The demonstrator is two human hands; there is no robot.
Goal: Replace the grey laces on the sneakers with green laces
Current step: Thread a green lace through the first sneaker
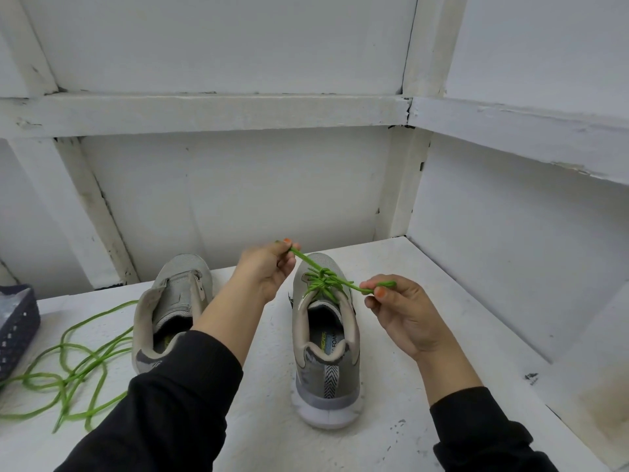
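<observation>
Two grey sneakers stand on a white table, heels toward me. The right sneaker carries a green lace threaded through its eyelets and knotted above the tongue. My left hand pinches one loop of that lace up and to the left. My right hand pinches the other loop out to the right, so the lace runs taut between them. The left sneaker has no lace, and my left forearm crosses in front of it.
A second green lace lies loosely tangled on the white table at the left. A dark perforated basket sits at the far left edge. White panelled walls close in behind and on the right.
</observation>
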